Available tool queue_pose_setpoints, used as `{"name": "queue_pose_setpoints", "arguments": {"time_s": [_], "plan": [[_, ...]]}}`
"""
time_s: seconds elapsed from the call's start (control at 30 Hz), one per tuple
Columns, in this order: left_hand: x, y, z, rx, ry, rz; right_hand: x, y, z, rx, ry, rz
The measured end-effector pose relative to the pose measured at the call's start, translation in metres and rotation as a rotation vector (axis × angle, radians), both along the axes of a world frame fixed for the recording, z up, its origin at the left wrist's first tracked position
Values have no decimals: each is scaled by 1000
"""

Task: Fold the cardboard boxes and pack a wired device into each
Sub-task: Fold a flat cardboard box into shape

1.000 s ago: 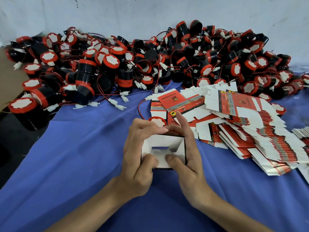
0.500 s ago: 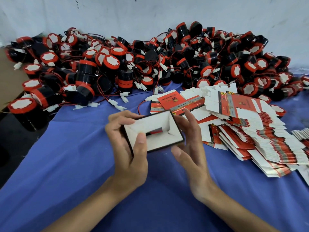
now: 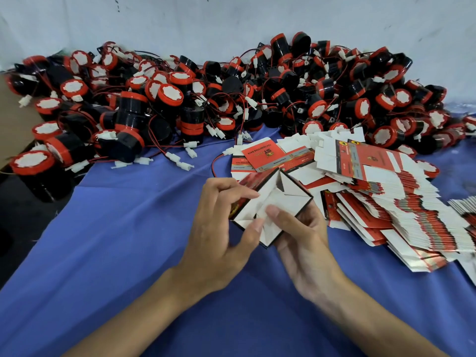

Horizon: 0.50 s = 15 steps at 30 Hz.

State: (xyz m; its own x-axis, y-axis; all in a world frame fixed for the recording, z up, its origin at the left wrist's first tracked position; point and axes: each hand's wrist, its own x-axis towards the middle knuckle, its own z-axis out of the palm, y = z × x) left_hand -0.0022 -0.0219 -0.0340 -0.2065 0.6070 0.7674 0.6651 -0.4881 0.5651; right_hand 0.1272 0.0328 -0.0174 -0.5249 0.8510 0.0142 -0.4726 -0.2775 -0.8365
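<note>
Blue cloth (image 3: 108, 240), pale wall (image 3: 231, 19) behind, device pile (image 3: 231, 99) between; left hand (image 3: 216, 228), right hand (image 3: 304, 243) fingers pinch half-folded box (image 3: 288, 200).

Folded box (image 3: 288, 202) — underside out of sight; flat stack (image 3: 417, 217) off-frame rightward

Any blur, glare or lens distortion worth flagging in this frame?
Head view: soft, even light, no glare; wide-angle stretch toward the edges; box, left hand and right hand slightly motion-blurred; device pile sharper; small print on the flat boxes too soft to read.
</note>
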Motion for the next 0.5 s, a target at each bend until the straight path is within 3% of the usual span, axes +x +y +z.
{"name": "queue_pose_setpoints", "arguments": {"time_s": [0.2, 0.5], "plan": [[3, -1, 0, -28, -192, -154, 4, 2, 4, -2, 69, 134], [2, -1, 5, -56, -343, -201, 3, 1, 4, -38, 96, 258]]}}
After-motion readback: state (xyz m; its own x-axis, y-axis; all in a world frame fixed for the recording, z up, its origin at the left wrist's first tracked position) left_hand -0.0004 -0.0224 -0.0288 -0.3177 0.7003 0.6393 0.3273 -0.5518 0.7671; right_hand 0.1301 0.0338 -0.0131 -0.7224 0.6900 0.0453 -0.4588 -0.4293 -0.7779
